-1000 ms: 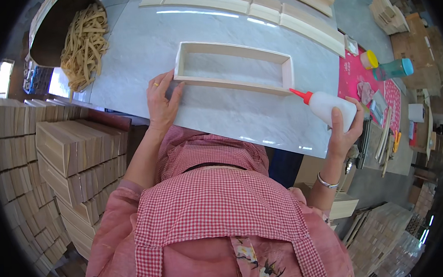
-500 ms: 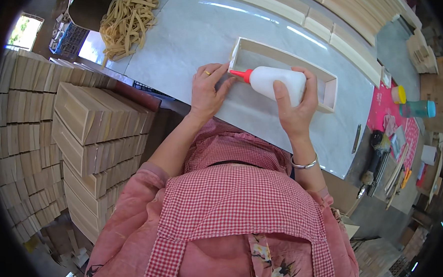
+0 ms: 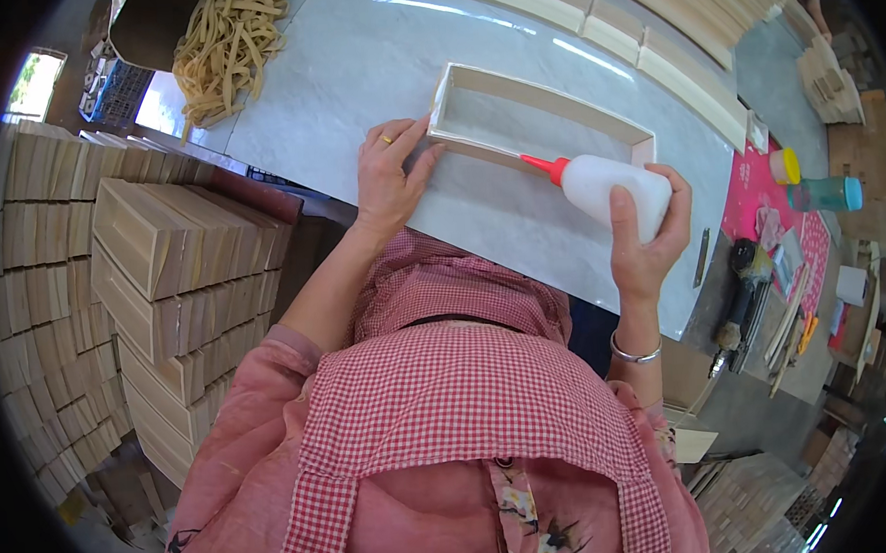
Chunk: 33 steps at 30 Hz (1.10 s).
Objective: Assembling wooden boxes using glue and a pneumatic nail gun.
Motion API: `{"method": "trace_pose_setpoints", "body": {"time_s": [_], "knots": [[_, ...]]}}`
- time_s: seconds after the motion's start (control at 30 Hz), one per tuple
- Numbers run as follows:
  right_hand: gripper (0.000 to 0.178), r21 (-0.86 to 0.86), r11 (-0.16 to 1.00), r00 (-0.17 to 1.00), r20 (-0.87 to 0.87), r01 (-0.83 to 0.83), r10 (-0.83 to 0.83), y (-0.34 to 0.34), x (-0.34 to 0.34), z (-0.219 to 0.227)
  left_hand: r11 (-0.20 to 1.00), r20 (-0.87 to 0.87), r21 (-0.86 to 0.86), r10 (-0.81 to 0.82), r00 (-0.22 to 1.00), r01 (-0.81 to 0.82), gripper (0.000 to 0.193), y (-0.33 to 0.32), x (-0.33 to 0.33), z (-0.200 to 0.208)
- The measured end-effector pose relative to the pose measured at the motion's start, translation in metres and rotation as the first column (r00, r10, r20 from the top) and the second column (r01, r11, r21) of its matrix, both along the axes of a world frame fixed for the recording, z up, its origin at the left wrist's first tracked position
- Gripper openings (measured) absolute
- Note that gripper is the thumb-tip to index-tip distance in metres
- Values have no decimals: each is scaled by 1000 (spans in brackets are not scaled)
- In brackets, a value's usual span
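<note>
A shallow, open rectangular wooden frame (image 3: 544, 101) lies on the pale, glossy tabletop (image 3: 352, 71). My left hand (image 3: 388, 184) grips its near left corner, thumb at the near side and fingers against the left end. In my right hand (image 3: 650, 256) is a white squeeze bottle (image 3: 609, 190), fingers wrapped round its body. The bottle is tilted, and its red nozzle (image 3: 542, 165) points left at the upper edge of the frame's near side. A whitish line shows along that edge, left of the tip. The bottle hides the frame's near right part.
Tan bands (image 3: 226, 58) are heaped at the table's far left. Long wooden strips (image 3: 539, 6) line the back. Stacked wooden boxes (image 3: 171, 241) stand at my left. On the right are a yellow-lidded jar (image 3: 785, 166), a teal container (image 3: 829, 194) and a dark tool (image 3: 740, 296).
My right hand has moved the bottle rightward, its nozzle going from the frame's left corner to partway along the near side. My left hand stays at the corner; the view has shifted slightly.
</note>
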State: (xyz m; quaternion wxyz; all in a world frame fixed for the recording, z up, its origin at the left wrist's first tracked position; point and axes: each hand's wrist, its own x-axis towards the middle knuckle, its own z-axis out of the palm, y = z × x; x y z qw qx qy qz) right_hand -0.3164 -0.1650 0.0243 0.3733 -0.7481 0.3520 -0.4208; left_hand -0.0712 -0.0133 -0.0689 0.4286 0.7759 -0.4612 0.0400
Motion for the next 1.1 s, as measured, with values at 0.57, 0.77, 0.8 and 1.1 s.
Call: {"method": "trace_pose_setpoints", "body": {"time_s": [0.57, 0.77, 0.8, 1.1], "knots": [[40, -83, 957, 956, -69, 279, -285, -33, -110, 7, 1000, -13, 24, -7, 1000, 8, 39, 1, 2, -3], [37, -138, 935, 938, -78, 326, -338, -38, -122, 7, 999, -34, 33, 0, 999, 2, 38, -1, -2, 2], [37, -141, 933, 936, -77, 330, -343, -40, -123, 6, 1000, -34, 30, -5, 999, 7, 38, -1, -2, 2], [37, -145, 936, 945, -27, 320, -327, -75, -98, -6, 998, -56, 58, 3, 998, 1, 38, 2, -4, 6]]}}
